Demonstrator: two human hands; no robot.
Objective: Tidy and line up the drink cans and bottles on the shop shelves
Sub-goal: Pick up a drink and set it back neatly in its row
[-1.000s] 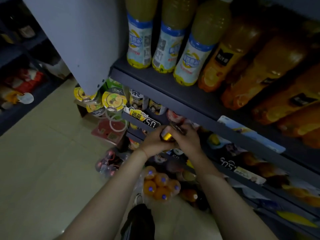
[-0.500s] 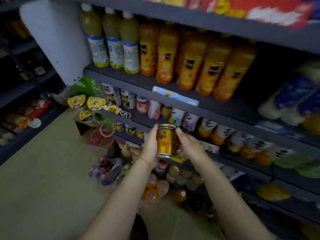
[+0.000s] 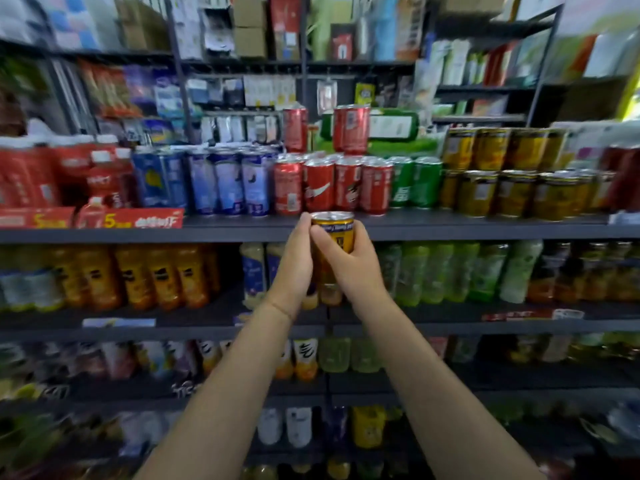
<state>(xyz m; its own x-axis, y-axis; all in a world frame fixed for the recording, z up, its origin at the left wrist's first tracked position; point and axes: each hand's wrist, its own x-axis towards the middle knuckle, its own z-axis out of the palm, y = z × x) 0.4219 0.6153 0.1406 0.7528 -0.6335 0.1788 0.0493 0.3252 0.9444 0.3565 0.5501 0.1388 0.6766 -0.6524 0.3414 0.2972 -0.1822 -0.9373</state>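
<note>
A gold can with a dark label is held upright between both hands, level with the front edge of the top drinks shelf. My left hand wraps its left side and my right hand grips the front and right side. Straight behind the can stand red cola cans. Matching gold cans are stacked in two layers at the right of that shelf. Green cans and blue cans stand in rows on the same shelf.
Red bottle packs fill the shelf's left end. The shelf below holds orange juice bottles and green tea bottles. Lower shelves carry small bottles and cups. Two red cans sit on top of the cola row.
Both hands have lifted the gold can from a low shelf up to the top drinks shelf, and the view has swung upward from the floor to the upper shelves.
</note>
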